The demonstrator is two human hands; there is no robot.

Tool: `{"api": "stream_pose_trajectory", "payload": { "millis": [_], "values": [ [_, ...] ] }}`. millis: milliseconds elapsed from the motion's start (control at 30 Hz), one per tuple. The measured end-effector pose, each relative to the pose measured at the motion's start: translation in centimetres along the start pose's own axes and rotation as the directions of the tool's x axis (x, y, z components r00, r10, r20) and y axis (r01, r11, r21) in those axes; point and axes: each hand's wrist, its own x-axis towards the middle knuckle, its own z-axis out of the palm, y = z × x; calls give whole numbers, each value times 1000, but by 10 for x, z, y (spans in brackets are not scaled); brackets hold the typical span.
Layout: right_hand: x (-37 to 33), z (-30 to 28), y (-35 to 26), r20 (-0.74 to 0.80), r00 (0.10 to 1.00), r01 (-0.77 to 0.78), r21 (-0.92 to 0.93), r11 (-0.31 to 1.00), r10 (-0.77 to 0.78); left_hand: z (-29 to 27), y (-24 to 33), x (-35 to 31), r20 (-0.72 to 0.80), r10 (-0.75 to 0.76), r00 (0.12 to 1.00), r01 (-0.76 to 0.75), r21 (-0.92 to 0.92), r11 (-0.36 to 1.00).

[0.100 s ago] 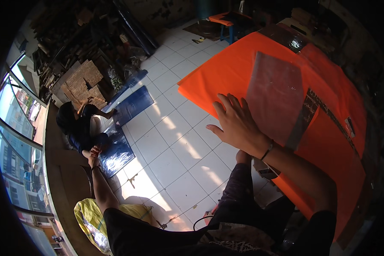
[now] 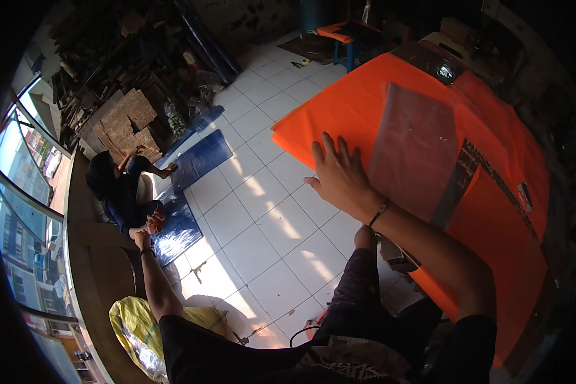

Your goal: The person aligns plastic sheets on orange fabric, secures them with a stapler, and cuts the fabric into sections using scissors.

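Observation:
My right hand (image 2: 344, 181) is open, fingers spread, above the left edge of an orange sheet (image 2: 339, 105) on a table; contact is unclear. Beside it, a translucent sheet (image 2: 416, 137) lies on the orange one. My left hand (image 2: 142, 239) is stretched out at far left, beside a seated person (image 2: 118, 192). Its fingers look closed around something small and reddish (image 2: 155, 222), which I cannot make out; the person's hand may be part of it. Glossy blue plastic sheets (image 2: 201, 160) lie on the floor by that person.
A dark strip (image 2: 473, 157) crosses the orange sheet. White tiles (image 2: 256, 237) cover the floor. Wood scraps (image 2: 125, 121) are piled behind the seated person, near dark rolls (image 2: 208, 45). A yellow sack (image 2: 131, 323) stands at lower left. A blue stool (image 2: 344, 54) is farther back.
My right hand has shifted slightly left relative to the orange sheet. At my left hand, the reddish thing shows more clearly. The view has shifted a little.

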Motion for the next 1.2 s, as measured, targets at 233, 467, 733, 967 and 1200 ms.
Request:
{"api": "stream_pose_trajectory", "payload": {
  "millis": [233, 467, 733, 967, 1200],
  "values": [
    [19, 48, 35, 261, 965, -69, 131, 989, 32, 140, 317, -231, 379, 427, 821, 71, -810, 582],
    [25, 38, 89, 300, 904, -426, 649, 630, 304, 103, 556, -293, 333, 526, 783, 30, -864, 502],
    [2, 48, 103, 204, 922, -363, 753, 549, 328, 66, 645, -314, 511, 591, 624, -171, -649, 741],
    [5, 37, 93, 239, 927, -344, 847, 405, 288, 81, 657, -333, 312, 488, 816, -95, -759, 644],
    [5, 43, 94, 167, 966, -241, 852, 465, 196, 89, 647, -336, 161, 338, 927, -40, -856, 516]
  ]
}}
